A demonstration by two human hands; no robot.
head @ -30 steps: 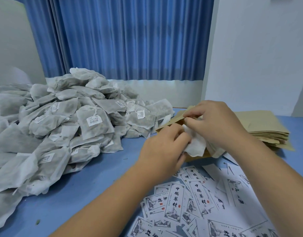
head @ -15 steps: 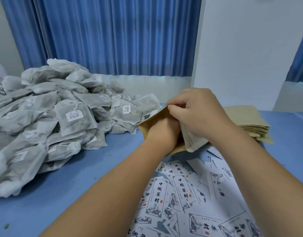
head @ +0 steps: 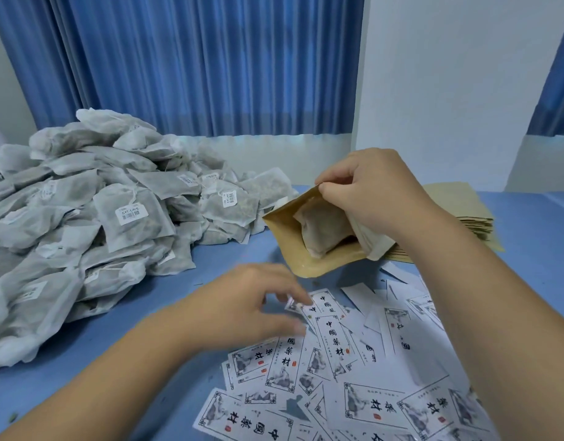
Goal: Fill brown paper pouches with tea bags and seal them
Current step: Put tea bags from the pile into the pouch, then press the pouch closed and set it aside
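Right hand: the right hand [head: 370, 192] has its fingers curled and pinches the top edge of the brown paper pouch [head: 290, 249], holding its mouth open above the surface.
Pouch: flat, smooth kraft paper with rounded corners, tilted, the opening facing the viewer.
Tea bag in pouch: one soft, crumpled, greyish fabric tea bag [head: 322, 230] sits inside the open mouth.
Left hand: the left hand [head: 252, 303] grips nothing. Its fingers are loosely bent, with the tips low over the labels; contact cannot be told.
Labels: a loose scatter of glossy white rectangular labels [head: 338, 361] printed with black characters and ink drawings, overlapping in front of the pouch.
Tea bag pile: a tall heap of puffy, gauzy tea bags [head: 115, 218] with small barcode stickers, on the left.
Spare pouches: a neat stack of flat brown pouches [head: 465, 218] behind the right wrist.
Surface: a matte blue surface [head: 115, 361].
Backdrop: pleated blue curtain [head: 194, 58] and plain white wall [head: 449, 90].
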